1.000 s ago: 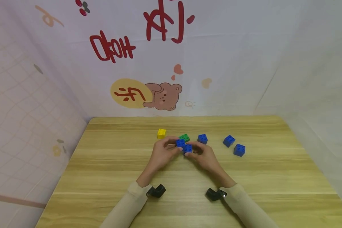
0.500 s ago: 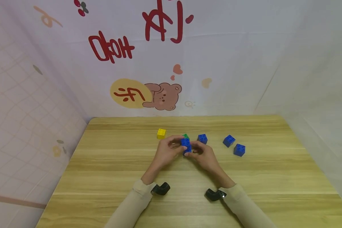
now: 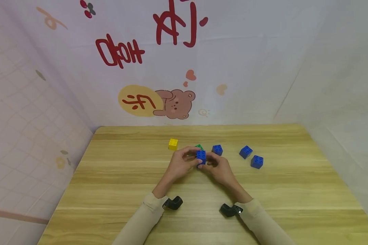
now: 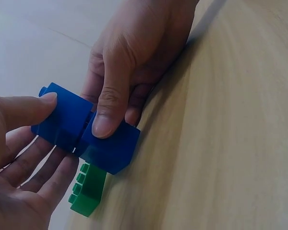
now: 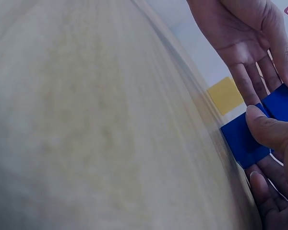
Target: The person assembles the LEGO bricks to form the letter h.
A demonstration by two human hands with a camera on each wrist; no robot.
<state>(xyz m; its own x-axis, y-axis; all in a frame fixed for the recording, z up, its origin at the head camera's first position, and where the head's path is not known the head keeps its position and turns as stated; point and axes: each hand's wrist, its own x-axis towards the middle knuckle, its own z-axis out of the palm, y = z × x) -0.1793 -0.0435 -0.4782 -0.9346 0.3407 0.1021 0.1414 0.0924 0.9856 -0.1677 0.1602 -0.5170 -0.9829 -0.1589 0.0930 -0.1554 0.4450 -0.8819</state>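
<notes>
Two blue toy bricks are held one over the other at mid-table. My left hand [image 3: 181, 162] pinches the upper blue brick [image 4: 65, 112] between thumb and fingers. The lower blue brick [image 4: 115, 148] is gripped by my right hand [image 3: 220, 169], its thumb pressed flat on the side. In the left wrist view the bricks line up, with a thin gap and a bit of stud showing between them. A green brick [image 4: 89, 189] lies just behind them, partly hidden by the left hand in the head view.
A yellow brick [image 3: 173, 144] stands behind and left of the hands. To the right are three more blue bricks: one near the right fingers [image 3: 217, 150], a farther brick [image 3: 246, 152] and a nearer brick [image 3: 257, 162]. A printed cloth [image 3: 242, 61] hangs behind the wooden table [image 3: 116, 190].
My left hand has moved right, bringing its blue brick from beside the other one to directly over it. The right hand has stayed nearly still, holding its brick.
</notes>
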